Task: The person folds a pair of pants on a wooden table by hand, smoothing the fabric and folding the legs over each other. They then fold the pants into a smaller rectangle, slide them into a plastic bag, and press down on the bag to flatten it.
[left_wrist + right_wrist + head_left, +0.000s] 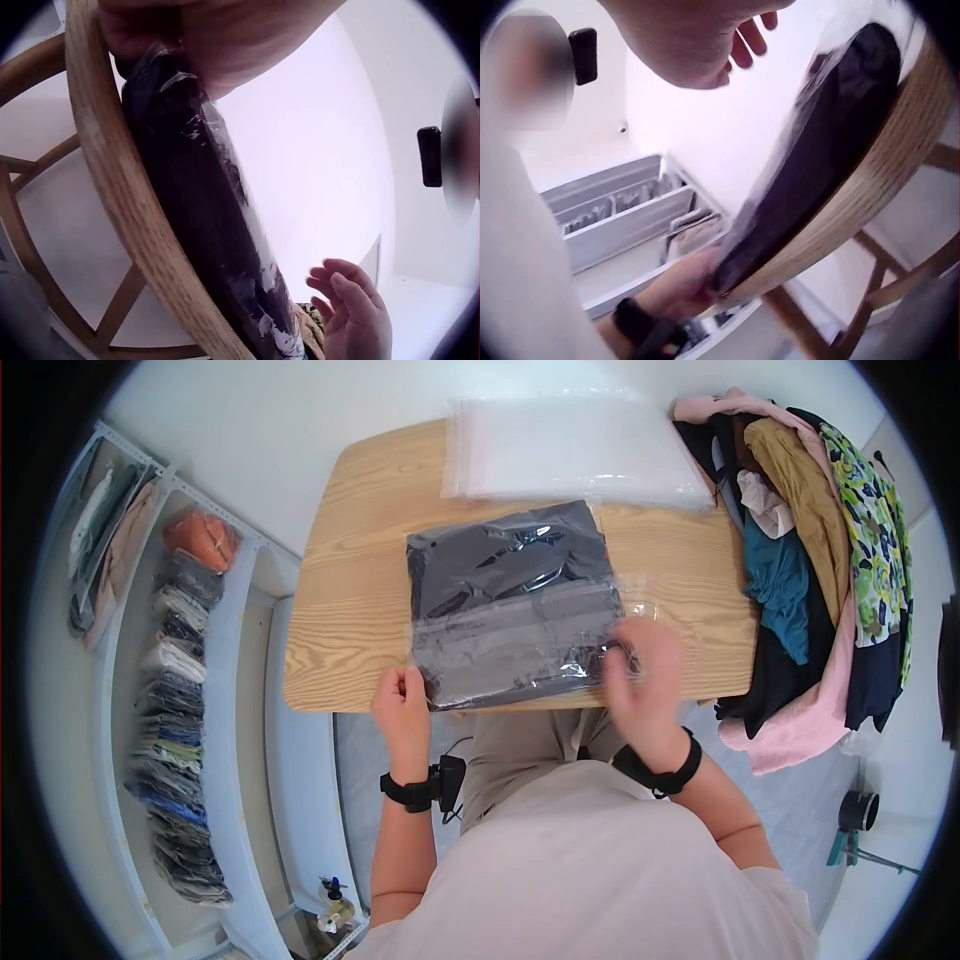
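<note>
A dark folded garment in a clear plastic bag [510,600] lies at the table's near edge, the bag's flap folded over its near part. At its near left corner, my left hand [400,710] pinches the plastic between thumb and fingers. My right hand [645,680], blurred, hovers by the near right corner. Seen from the left wrist, that right hand [352,307] is raised off the package with loosely bent fingers. The right wrist view also shows the bagged garment [817,157] along the table edge, with the left hand [694,281] at its far end.
A stack of clear plastic bags [580,450] lies at the back of the wooden table [350,580]. Loose clothes [800,550] are heaped over its right end. To the left stands a shelf [225,690] holding many bagged garments [175,750].
</note>
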A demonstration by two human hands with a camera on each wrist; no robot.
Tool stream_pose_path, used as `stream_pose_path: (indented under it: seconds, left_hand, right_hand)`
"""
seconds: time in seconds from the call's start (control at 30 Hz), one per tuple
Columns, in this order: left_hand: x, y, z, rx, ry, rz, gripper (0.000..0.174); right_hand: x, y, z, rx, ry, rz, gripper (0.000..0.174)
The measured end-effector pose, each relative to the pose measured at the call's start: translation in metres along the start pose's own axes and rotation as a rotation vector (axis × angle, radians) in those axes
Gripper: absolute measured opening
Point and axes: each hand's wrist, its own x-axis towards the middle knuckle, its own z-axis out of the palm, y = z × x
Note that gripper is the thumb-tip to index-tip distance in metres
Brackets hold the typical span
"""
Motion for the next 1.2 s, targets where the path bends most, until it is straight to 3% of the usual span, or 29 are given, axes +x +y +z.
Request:
stream_pose_path:
  seconds: [0.07,0.13,0.2,0.23,0.3,0.37,0.4,0.47,0.5,0.57,0.77,1.2]
  left_hand:
    - [-0.001,0.007,-0.001,-0.021,-0.018,-0.04,0.022]
    - [-0.003,0.016,-0.004,-0.042,-0.03,-0.079,0.02]
    - [-0.003,0.025,-0.013,0.263,-0.055,0.039,0.016]
    - [-0.002,0.044,-0.015,0.265,-0.053,0.04,0.016]
    - [-0.001,0.085,-0.018,0.649,-0.043,0.668,0.038]
    - [0.013,0.107,-0.011,0.6,-0.416,0.704,0.054]
    - [0.023,0.107,-0.001,0.601,-0.407,0.697,0.054]
    - [0.042,0.096,0.019,0.633,-0.712,0.919,0.057]
    - [0.047,0.09,0.023,0.637,-0.706,0.92,0.057]
    - [0.055,0.082,0.031,0.977,-0.689,1.065,0.064]
    - [0.068,0.064,0.036,0.998,-0.742,0.978,0.073]
    - [0.079,0.06,0.042,0.926,-0.908,0.816,0.069]
  right_hand:
    - [0.01,-0.02,0.011,-0.074,-0.285,-0.176,0.033]
    - [0.009,-0.017,0.028,-0.173,-0.333,-0.185,0.035]
    - [0.014,-0.012,0.036,-0.266,-0.38,-0.204,0.037]
    - [0.017,-0.011,0.038,-0.293,-0.407,-0.201,0.038]
    - [0.019,-0.008,0.04,-0.316,-0.445,-0.2,0.039]
    - [0.023,-0.005,0.04,-0.314,-0.458,-0.22,0.039]
    - [0.025,-0.002,0.04,-0.31,-0.462,-0.23,0.039]
    - [0.033,0.006,0.038,-0.317,-0.53,-0.282,0.039]
    - [0.039,0.012,0.037,-0.315,-0.526,-0.287,0.039]
    - [0.054,0.028,0.032,-0.412,-0.548,-0.398,0.044]
    - [0.065,0.047,0.042,-0.412,-0.692,-0.398,0.051]
    - [0.079,0.053,0.044,-0.345,-0.852,-0.355,0.048]
